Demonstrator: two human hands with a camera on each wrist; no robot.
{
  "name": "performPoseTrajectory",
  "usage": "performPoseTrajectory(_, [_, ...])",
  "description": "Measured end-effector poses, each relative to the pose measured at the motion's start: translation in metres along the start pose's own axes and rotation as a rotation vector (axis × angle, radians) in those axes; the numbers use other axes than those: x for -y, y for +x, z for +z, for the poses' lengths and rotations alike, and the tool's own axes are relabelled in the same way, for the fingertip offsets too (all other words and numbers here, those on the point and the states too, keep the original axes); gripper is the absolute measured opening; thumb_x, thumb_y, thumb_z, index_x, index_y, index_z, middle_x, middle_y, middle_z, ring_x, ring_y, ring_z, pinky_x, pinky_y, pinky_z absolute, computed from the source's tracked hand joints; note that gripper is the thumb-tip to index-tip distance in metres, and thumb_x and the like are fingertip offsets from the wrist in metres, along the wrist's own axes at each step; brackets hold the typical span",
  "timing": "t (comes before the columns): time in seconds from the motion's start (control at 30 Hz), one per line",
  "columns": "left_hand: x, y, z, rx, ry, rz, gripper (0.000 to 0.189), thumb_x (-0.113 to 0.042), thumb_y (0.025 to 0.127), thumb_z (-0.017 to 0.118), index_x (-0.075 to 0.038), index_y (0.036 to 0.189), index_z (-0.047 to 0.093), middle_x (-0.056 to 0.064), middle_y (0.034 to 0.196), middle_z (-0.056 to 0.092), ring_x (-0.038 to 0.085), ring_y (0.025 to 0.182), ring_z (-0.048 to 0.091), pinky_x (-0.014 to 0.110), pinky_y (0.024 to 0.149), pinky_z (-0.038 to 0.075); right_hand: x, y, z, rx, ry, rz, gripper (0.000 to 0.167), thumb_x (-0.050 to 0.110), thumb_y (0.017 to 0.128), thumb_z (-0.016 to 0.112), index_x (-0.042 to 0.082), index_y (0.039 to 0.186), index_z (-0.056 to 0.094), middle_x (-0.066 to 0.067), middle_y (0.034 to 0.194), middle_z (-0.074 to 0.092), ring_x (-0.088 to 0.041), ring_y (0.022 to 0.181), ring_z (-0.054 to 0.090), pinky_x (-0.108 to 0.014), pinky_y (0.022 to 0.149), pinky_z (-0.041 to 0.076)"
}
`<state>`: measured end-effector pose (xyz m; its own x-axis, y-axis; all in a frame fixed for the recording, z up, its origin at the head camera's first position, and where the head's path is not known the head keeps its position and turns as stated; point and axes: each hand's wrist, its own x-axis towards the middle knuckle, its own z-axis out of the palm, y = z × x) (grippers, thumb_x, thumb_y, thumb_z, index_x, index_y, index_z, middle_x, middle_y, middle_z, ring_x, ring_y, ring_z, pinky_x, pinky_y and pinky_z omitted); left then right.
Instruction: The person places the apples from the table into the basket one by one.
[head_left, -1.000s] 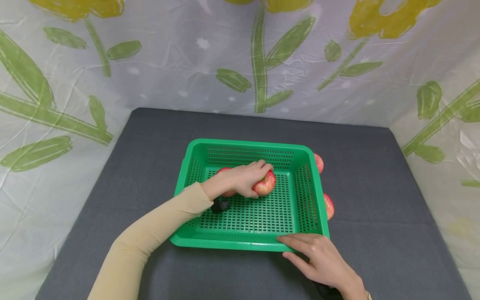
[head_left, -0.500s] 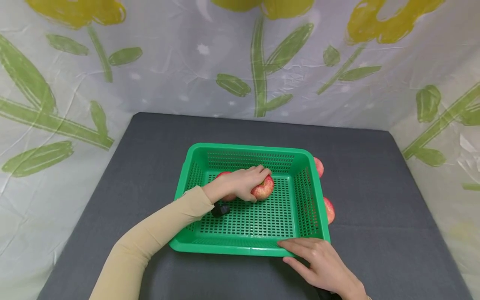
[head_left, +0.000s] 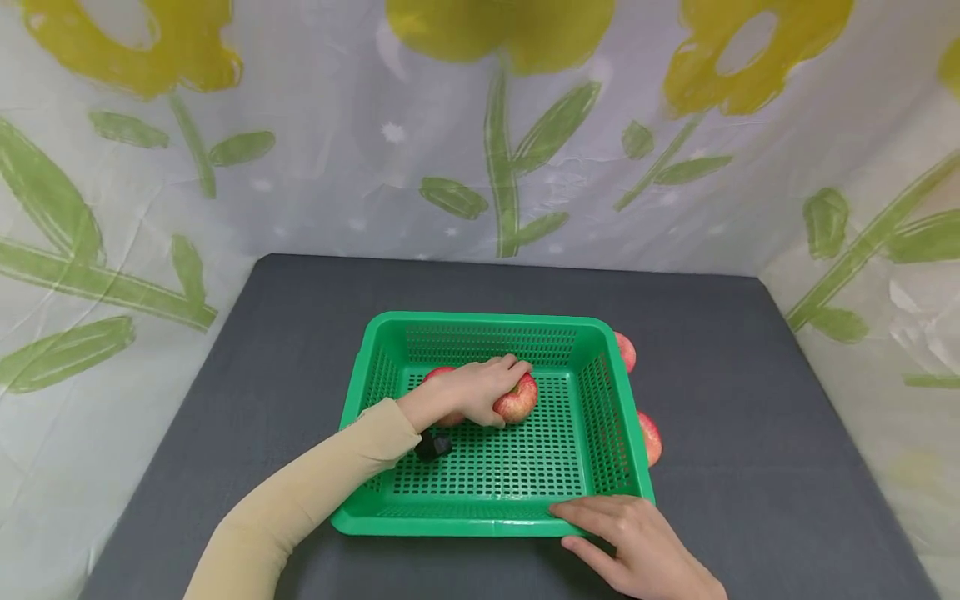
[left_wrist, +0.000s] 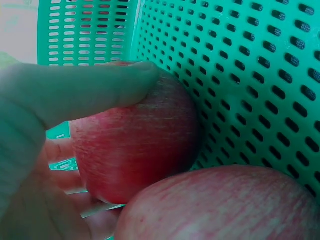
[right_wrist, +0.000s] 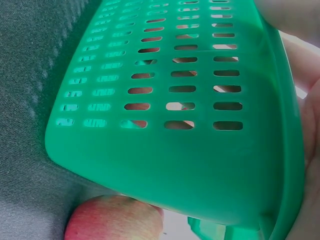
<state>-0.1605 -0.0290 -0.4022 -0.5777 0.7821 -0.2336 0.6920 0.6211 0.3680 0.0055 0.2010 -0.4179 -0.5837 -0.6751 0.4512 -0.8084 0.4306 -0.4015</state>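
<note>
My left hand [head_left: 476, 396] reaches into a green plastic basket [head_left: 420, 527] and grips a red apple [head_left: 519, 402] on its perforated floor. In the left wrist view the thumb lies across the top of this apple [left_wrist: 135, 155], with fingers on its far side. A second apple [left_wrist: 220, 210] rests in the basket close beside it, partly hidden under my wrist in the head view. My right hand [head_left: 630, 537] holds the basket's near right rim, fingers over the top and thumb outside. The right wrist view shows the basket's slotted outer wall [right_wrist: 160, 155] beside that hand.
Two more apples stand on the dark cloth outside the basket's right side, a rear apple [head_left: 626, 352] and a nearer apple [head_left: 651, 438]. A small black device [head_left: 432, 447] sits at my left wrist. A flower-printed curtain [head_left: 337, 167] surrounds the table [head_left: 712, 375].
The head view has tilted up slightly, so everything sits lower in the picture. Both hands keep their hold, and the apples and basket show no clear shift.
</note>
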Motion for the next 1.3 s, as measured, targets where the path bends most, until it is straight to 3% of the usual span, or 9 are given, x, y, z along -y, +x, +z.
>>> performPoseTrajectory(0.3, [-0.004, -0.004, -0.001, 0.012, 0.011, -0.036, 0.093, -0.022, 0.071, 0.082, -0.006, 0.144, 0.026, 0.014, 0.135, 0.036, 0.029, 0.12, 0.045, 0.04, 0.093, 0.044, 0.001, -0.001, 0.002, 0.006, 0.028, 0.009, 0.03, 0.016, 0.083, 0.071, 0.015, 0.113, 0.065, 0.007, 0.102, 0.067, -0.003, 0.091, 0.062, -0.017, 0.076, 0.049])
performPoseTrajectory(0.43, [-0.007, -0.015, -0.015, 0.021, -0.023, -0.033, 0.088, -0.027, 0.079, 0.075, -0.008, 0.147, 0.022, 0.017, 0.145, 0.027, 0.03, 0.128, 0.037, 0.041, 0.099, 0.04, 0.0, -0.001, 0.001, 0.005, 0.021, -0.004, 0.032, 0.015, 0.082, 0.072, 0.014, 0.113, 0.065, 0.007, 0.102, 0.067, -0.002, 0.091, 0.062, -0.017, 0.075, 0.049])
performPoseTrajectory(0.5, [-0.008, -0.027, -0.024, -0.005, -0.06, -0.013, 0.08, -0.03, 0.085, 0.069, -0.008, 0.147, 0.024, 0.016, 0.146, 0.026, 0.027, 0.129, 0.037, 0.04, 0.099, 0.04, -0.001, -0.002, 0.001, 0.007, 0.018, -0.011, 0.032, 0.015, 0.082, 0.072, 0.014, 0.113, 0.065, 0.007, 0.102, 0.067, -0.001, 0.092, 0.062, -0.016, 0.076, 0.049])
performPoseTrajectory(0.6, [-0.008, -0.054, -0.039, -0.098, -0.12, 0.016, 0.069, -0.032, 0.09, 0.062, -0.008, 0.145, 0.029, 0.011, 0.145, 0.031, 0.022, 0.128, 0.039, 0.038, 0.098, 0.04, -0.002, -0.003, 0.001, 0.016, 0.027, -0.016, 0.029, 0.016, 0.085, 0.069, 0.013, 0.114, 0.065, 0.005, 0.102, 0.067, -0.002, 0.091, 0.062, -0.015, 0.076, 0.049])
performPoseTrajectory(0.77, [0.0, -0.116, -0.049, -0.368, -0.248, 0.021, 0.057, -0.031, 0.092, 0.059, -0.011, 0.142, 0.037, 0.002, 0.141, 0.04, 0.016, 0.127, 0.04, 0.039, 0.099, 0.04, -0.003, -0.004, 0.001, 0.015, 0.027, -0.041, 0.027, 0.017, 0.087, 0.066, 0.011, 0.114, 0.064, 0.002, 0.099, 0.068, -0.006, 0.09, 0.063, -0.015, 0.077, 0.048])
performPoseTrajectory(0.9, [0.014, -0.162, -0.029, -0.615, -0.299, -0.065, 0.056, -0.022, 0.093, 0.059, -0.016, 0.142, 0.035, 0.002, 0.141, 0.039, 0.019, 0.128, 0.038, 0.045, 0.097, 0.039, -0.002, -0.004, 0.001, 0.006, 0.006, -0.042, 0.026, 0.018, 0.087, 0.066, 0.011, 0.113, 0.065, 0.003, 0.099, 0.069, -0.006, 0.09, 0.064, -0.015, 0.077, 0.048])
performPoseTrajectory(1.07, [0.02, -0.201, 0.011, -0.866, -0.426, -0.252, 0.065, -0.007, 0.093, 0.057, -0.011, 0.147, 0.023, 0.015, 0.143, 0.032, 0.032, 0.128, 0.033, 0.016, 0.1, 0.03, -0.003, -0.006, 0.001, -0.014, -0.019, -0.065, 0.025, 0.02, 0.088, 0.065, 0.012, 0.112, 0.066, 0.004, 0.099, 0.068, -0.005, 0.09, 0.064, -0.016, 0.077, 0.048])
performPoseTrajectory(1.17, [0.018, -0.21, 0.032, -0.896, -0.528, -0.352, 0.063, -0.009, 0.096, 0.051, -0.003, 0.147, 0.015, 0.023, 0.142, 0.03, 0.04, 0.126, 0.032, 0.004, 0.095, 0.025, -0.003, -0.006, 0.002, -0.022, -0.019, -0.071, 0.025, 0.02, 0.088, 0.065, 0.011, 0.111, 0.066, 0.004, 0.1, 0.068, -0.006, 0.09, 0.064, -0.017, 0.078, 0.048])
performPoseTrajectory(1.3, [0.018, -0.211, 0.051, -0.805, -0.693, -0.415, 0.063, -0.018, 0.101, 0.042, 0.001, 0.147, 0.005, 0.027, 0.145, 0.022, 0.044, 0.129, 0.027, 0.001, 0.09, 0.027, -0.004, -0.004, 0.002, -0.016, -0.007, -0.063, 0.026, 0.019, 0.087, 0.066, 0.012, 0.113, 0.065, 0.004, 0.101, 0.068, -0.006, 0.091, 0.064, -0.017, 0.078, 0.048])
